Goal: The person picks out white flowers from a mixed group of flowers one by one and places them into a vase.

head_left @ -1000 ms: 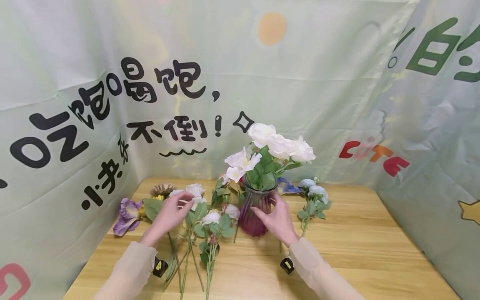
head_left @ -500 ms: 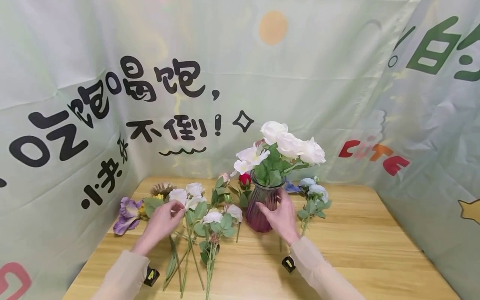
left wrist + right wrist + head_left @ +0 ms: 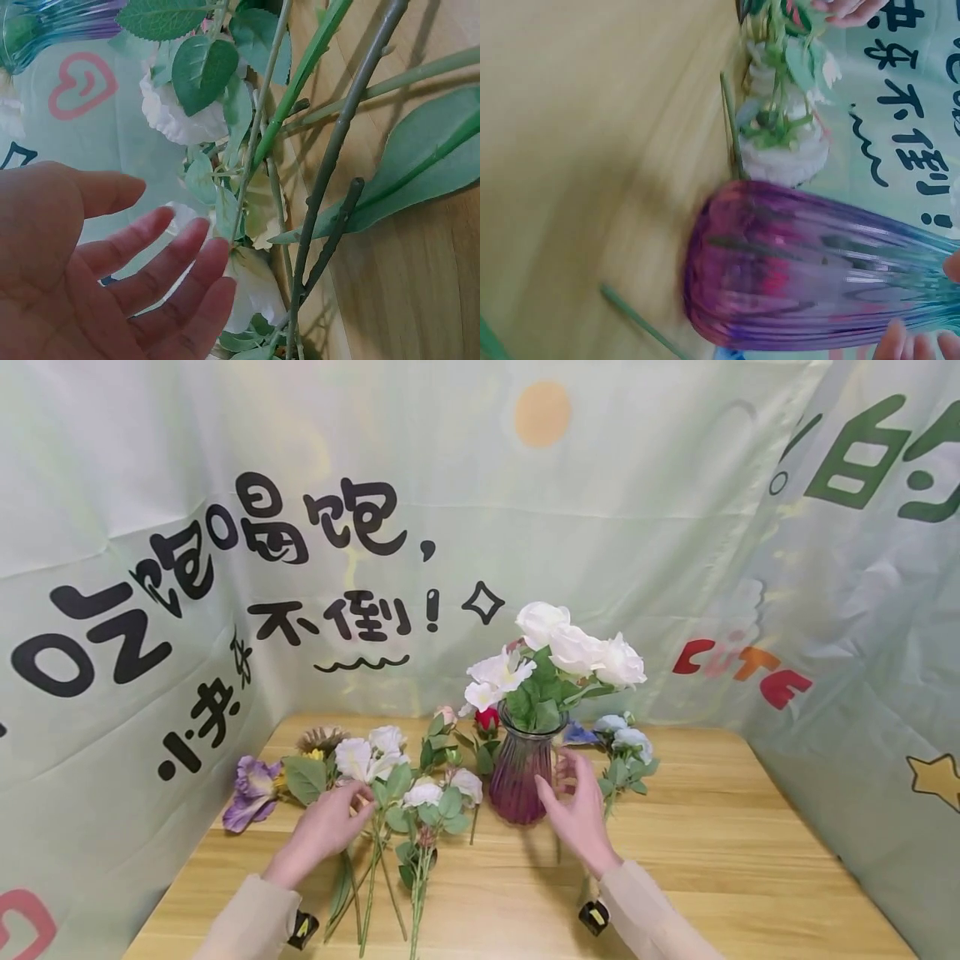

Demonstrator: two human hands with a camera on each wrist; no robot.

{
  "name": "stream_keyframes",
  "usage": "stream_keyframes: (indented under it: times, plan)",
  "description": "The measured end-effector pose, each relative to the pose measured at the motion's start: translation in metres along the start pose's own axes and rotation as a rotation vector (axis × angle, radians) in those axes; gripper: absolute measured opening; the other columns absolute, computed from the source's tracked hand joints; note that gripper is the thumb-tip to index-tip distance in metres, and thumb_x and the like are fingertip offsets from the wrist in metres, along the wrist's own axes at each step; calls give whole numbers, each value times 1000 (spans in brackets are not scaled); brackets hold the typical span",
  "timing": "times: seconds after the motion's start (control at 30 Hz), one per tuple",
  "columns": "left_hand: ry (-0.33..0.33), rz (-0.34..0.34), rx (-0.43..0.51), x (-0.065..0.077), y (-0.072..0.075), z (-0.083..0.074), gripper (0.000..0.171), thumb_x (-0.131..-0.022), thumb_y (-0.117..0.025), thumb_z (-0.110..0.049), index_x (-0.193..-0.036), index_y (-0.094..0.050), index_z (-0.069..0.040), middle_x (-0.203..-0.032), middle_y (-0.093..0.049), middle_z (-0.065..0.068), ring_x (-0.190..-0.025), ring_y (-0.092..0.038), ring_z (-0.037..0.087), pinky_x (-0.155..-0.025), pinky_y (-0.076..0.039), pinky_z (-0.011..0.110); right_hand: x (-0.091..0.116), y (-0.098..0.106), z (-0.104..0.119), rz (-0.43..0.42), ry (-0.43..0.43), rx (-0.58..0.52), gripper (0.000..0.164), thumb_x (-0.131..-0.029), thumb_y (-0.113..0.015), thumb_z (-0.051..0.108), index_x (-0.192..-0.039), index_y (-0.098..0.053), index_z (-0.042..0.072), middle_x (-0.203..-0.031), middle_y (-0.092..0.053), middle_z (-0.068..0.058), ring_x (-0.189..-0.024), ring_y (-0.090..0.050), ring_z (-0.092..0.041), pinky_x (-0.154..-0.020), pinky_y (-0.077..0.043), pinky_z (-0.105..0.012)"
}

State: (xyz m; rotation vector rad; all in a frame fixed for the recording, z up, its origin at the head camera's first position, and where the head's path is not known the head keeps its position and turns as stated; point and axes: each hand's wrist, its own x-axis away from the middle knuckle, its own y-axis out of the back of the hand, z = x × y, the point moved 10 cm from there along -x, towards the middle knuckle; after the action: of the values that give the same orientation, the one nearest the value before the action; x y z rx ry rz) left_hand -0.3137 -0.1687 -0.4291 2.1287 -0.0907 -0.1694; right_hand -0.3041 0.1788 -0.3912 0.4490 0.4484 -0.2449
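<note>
A ribbed glass vase point(image 3: 517, 781), purple at its base, stands upright on the table. White roses point(image 3: 577, 649) and a ruffled white flower point(image 3: 497, 678) rise from it. My right hand point(image 3: 581, 818) is at the vase's right side, fingers parted and thumb tip close to the glass; contact is unclear. In the right wrist view only some fingertips show near the neck of the vase point(image 3: 780, 270). My left hand point(image 3: 322, 827) is just in front of white flowers point(image 3: 369, 753) lying on the table. Its fingers point(image 3: 172, 262) are loosely bent and hold nothing in the left wrist view.
Flower stems point(image 3: 372, 885) cross toward the table's front edge. White blooms with leaves point(image 3: 423, 793) lie left of the vase, a purple flower point(image 3: 252, 789) at far left, a red rose point(image 3: 487, 720) behind, light blue flowers point(image 3: 630, 743) at right. Printed cloth point(image 3: 360, 552) encloses the table.
The vase with its flowers shifted right and slightly back, held by my right hand, which has since loosened and drawn off rightward. My left hand moved a little down and left.
</note>
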Motion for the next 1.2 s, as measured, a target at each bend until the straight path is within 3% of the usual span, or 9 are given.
stream_keyframes:
  times: [0.17,0.27,0.47,0.57,0.83,1.2]
  plan:
    - [19,51,10,4,-8,0,7,-89,-62,-22,-93,-61,-17,-80,-61,0,-59,-52,13,-51,-44,30,13,-7,-8,84,-76,-104,31,-86,-67,7,-115,-57,7,-92,-59,-6,-83,-57,-19,-69,-52,-28]
    - [28,70,25,7,-11,-1,6,-89,-63,-21,-92,-61,-17,-80,-61,1,-57,-51,13,-49,-43,30,20,-16,-8,151,-113,-189,25,-86,-66,5,-111,-59,5,-91,-60,-9,-83,-58,-21,-67,-51,-24]
    - [17,88,16,6,-14,-7,10,-89,-63,-23,-95,-60,-16,-80,-61,0,-56,-51,13,-50,-44,30,35,-40,-10,294,-277,-393,23,-88,-62,1,-111,-56,-1,-93,-59,-15,-81,-60,-23,-68,-52,-27]
    - [7,100,7,4,-17,-11,13,-90,-62,-22,-99,-60,-14,-78,-59,0,-54,-50,13,-49,-43,30,40,-50,-9,337,-322,-416,24,-88,-60,1,-111,-55,-3,-94,-60,-16,-78,-60,-20,-68,-52,-30]
    - [-12,137,-16,6,-25,-14,14,-90,-62,-20,-101,-59,-12,-69,-54,-2,-52,-48,14,-48,-41,30,54,-77,1,442,-334,-459,29,-90,-57,3,-116,-50,-7,-92,-60,-11,-81,-59,-22,-69,-50,-32]
    - [15,188,-4,6,-41,-3,6,-89,-63,-21,-89,-60,-16,-64,-52,0,-49,-46,13,-49,-40,31,63,-100,14,513,-264,-429,31,-87,-61,4,-114,-51,-8,-94,-60,-22,-78,-61,-26,-67,-51,-28]
